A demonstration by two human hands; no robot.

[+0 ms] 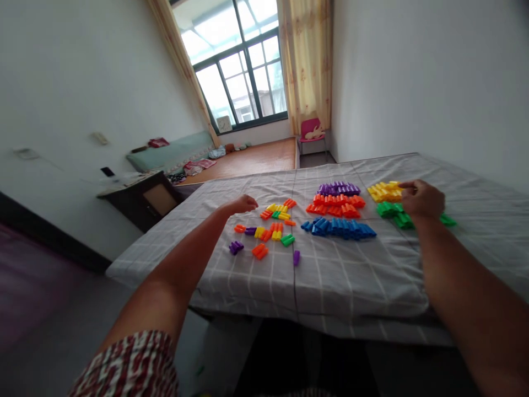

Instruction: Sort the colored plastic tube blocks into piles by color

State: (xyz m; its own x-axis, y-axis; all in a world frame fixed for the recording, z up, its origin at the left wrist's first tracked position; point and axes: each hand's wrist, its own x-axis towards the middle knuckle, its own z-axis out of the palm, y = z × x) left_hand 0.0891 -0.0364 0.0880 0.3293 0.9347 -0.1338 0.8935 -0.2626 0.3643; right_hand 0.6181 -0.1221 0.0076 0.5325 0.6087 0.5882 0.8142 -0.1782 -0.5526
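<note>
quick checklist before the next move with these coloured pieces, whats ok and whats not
1. Right hand at the yellow pieces: ok, its fingers are at the right edge of that group.
2. Right hand's hold on a piece: cannot tell, the fingertips are too small to make out.
3. Green pieces in full view: not ok, the right hand and wrist cover part of them.
4. Blue pieces grouped by one colour: ok, only blue shows there.
5. Mixed pieces near the left hand separated by colour: not ok, orange, yellow, green and purple lie among one another.
</note>
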